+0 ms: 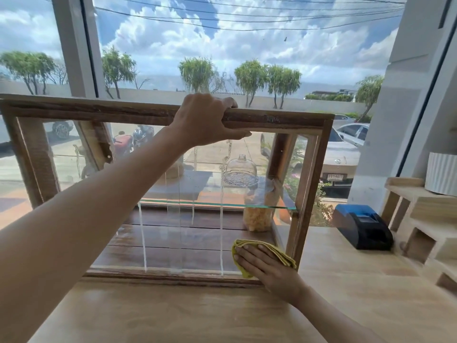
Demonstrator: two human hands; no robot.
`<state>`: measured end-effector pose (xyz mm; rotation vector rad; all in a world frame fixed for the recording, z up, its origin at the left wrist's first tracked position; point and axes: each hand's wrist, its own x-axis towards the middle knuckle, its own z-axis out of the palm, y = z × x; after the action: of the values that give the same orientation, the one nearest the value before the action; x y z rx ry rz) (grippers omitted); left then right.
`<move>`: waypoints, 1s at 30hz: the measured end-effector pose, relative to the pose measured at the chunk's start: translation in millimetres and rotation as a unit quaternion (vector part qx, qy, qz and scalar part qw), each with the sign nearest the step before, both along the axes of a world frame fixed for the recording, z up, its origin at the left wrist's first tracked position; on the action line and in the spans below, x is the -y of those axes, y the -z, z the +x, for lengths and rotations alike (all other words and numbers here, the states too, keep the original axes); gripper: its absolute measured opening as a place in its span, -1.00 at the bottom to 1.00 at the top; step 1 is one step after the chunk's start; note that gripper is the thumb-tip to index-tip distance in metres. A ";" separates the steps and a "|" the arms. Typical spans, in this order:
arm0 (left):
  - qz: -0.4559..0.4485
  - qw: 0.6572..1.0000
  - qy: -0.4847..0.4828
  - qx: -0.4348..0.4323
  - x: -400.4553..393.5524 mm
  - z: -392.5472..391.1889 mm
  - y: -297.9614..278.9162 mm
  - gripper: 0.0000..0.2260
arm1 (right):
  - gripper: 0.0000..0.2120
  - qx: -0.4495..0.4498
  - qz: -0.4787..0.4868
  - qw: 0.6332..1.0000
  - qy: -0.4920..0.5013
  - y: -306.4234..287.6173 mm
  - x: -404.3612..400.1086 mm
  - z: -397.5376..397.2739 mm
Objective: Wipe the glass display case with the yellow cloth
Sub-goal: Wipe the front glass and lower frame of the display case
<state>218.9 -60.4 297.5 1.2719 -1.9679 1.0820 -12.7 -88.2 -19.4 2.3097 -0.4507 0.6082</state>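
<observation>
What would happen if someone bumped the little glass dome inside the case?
The glass dome would probably slide easily, since it sits on a smooth glass shelf. It looks thin and clear, so it could likely crack or break. Its wide base probably keeps it from tipping.

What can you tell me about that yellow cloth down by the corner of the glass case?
The yellow cloth is soft fabric, folded into several layers whose edges fan out toward the right. The right hand presses it flat against the front pane of the glass display case, at the lower right corner beside the wooden frame post. Fingers cover its middle; cloth shows above, left and right of them. White streaks run down the glass to its left.
</observation>
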 end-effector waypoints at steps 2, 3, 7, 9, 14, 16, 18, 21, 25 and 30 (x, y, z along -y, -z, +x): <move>0.003 1.000 -0.002 -0.011 -0.4 1.0 0.8 -0.32 | -0.56 0.017 0.016 1.000 -0.019 -8.0 -6.6 0.6; 0.006 1.000 -0.003 -0.017 -1.1 0.6 0.5 -0.35 | -0.56 0.035 0.024 0.999 -0.028 -13.3 -10.4 1.9; 0.010 1.000 -0.009 -0.025 -2.1 -0.8 0.3 -0.35 | -0.61 0.159 0.061 0.984 -0.054 -41.9 -31.2 8.2; 0.012 0.999 -0.014 -0.029 -0.9 -0.6 0.3 -0.34 | -0.56 0.238 0.052 0.968 -0.064 -66.9 -37.7 11.0; 0.006 0.999 -0.019 -0.027 -1.8 -2.0 -0.2 -0.33 | -0.55 0.361 -0.010 0.931 -0.051 -138.6 -23.8 17.8; 0.007 0.999 -0.019 -0.025 -2.7 -2.1 -0.2 -0.33 | -0.42 0.360 -0.012 0.933 -0.016 -155.2 -9.4 19.3; 0.008 0.999 -0.022 -0.026 -3.3 -2.5 -0.3 -0.33 | -0.38 0.348 0.005 0.937 0.028 -160.8 1.8 21.8; 0.008 0.999 -0.019 -0.028 -2.0 -2.5 -0.9 -0.32 | -0.45 0.333 0.004 0.942 0.043 -149.9 11.7 25.8; 0.007 0.999 -0.015 -0.028 0.5 -1.3 0.2 -0.32 | -0.46 0.299 -0.011 0.953 0.040 -123.5 14.7 28.5; 0.002 1.000 -0.014 -0.028 1.9 0.2 -0.1 -0.33 | -0.52 0.246 -0.015 0.968 0.040 -88.7 12.9 24.6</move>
<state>219.1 -62.3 297.6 1.3201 -1.9178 1.0457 12.0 -101.1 69.3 2.0876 -0.7521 1.1444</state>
